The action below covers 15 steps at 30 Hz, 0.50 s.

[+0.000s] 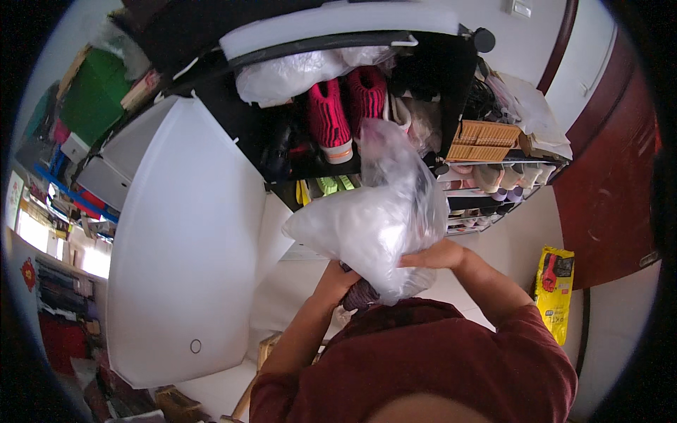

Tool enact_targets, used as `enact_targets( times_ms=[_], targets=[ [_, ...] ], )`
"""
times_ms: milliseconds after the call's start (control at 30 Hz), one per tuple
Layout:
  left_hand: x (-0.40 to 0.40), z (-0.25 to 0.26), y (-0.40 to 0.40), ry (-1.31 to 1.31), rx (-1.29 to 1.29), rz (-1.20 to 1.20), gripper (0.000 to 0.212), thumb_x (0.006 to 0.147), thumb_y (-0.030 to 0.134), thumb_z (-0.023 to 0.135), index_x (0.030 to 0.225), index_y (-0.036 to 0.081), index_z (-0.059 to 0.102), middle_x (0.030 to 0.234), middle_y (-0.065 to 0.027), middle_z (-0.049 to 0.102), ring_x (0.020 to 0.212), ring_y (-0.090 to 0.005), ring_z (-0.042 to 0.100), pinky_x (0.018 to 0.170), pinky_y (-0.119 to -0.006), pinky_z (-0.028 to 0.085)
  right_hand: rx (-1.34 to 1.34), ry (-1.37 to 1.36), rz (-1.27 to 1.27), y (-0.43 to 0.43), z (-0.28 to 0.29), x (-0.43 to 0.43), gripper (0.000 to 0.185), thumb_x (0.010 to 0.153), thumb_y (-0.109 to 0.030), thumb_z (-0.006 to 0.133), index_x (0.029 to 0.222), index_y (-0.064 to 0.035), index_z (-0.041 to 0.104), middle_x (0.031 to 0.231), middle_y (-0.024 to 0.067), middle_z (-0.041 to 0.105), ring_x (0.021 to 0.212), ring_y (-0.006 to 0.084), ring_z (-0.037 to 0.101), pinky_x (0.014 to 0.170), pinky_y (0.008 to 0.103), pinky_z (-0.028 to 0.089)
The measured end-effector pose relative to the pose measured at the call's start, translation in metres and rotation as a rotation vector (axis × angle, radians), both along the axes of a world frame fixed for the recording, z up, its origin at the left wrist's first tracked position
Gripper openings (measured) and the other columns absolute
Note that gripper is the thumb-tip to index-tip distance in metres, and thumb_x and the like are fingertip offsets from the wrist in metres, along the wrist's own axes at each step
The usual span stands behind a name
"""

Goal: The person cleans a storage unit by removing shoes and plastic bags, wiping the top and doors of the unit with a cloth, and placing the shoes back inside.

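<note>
A large translucent plastic bag (365, 222) puffs out in front of my chest, its crumpled upper part rising toward the shoe cabinet. My right hand (433, 255) grips the bag's right side, and some fingers are hidden behind the film. On the left, my left hand (337, 283) holds a dark brown ribbed, knitted-looking item (360, 295) at the bag's lower edge. The bag covers part of that item, so I cannot tell whether it is a shoe. Beyond the bag, pink-and-black striped knit shoes (329, 119) stand on a shelf of the black cabinet (423, 69).
A white cabinet door panel (190, 238) hangs open on the left. At right are a rack of shoes (497, 177), a woven bamboo box (484, 140) and a dark red door (608, 174). A yellow printed bag (554, 296) lies by the wall. Green shoes (333, 184) sit lower down.
</note>
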<state>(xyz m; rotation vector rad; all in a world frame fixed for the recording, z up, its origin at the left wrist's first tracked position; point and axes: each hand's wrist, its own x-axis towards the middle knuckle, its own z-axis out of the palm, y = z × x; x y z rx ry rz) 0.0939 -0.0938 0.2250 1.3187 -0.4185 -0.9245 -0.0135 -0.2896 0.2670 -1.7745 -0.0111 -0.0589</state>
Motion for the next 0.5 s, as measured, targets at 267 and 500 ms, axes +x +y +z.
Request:
enact_targets(
  times_ms=[267, 500],
  targets=[
    [0.007, 0.001, 0.007, 0.13, -0.084, -0.077, 0.066, 0.063, 0.015, 0.071, 0.115, -0.004, 0.035, 0.108, -0.0126, 0.048, 0.1, -0.0225, 0.047, 0.084, -0.032, 0.038, 0.387, 0.425, 0.033, 0.0, -0.025, 0.0, 0.041, 0.067, -0.008, 0.064, 0.105, 0.0004, 0.05, 0.095, 0.0099, 0.057, 0.087, 0.0177, 0.054, 0.077, 0.0293, 0.043],
    [0.008, 0.03, 0.0, 0.252, -0.085, 0.121, 0.04, 0.065, 0.01, 0.065, 0.099, -0.004, 0.049, 0.09, -0.0103, 0.056, 0.078, -0.0192, 0.056, 0.069, -0.028, 0.045, -0.022, -0.13, -0.366, -0.001, 0.018, 0.0, 0.076, 0.068, -0.013, 0.066, 0.126, 0.0025, 0.019, 0.126, 0.0147, 0.032, 0.111, 0.0234, 0.038, 0.089, 0.0322, 0.035]
  ],
)
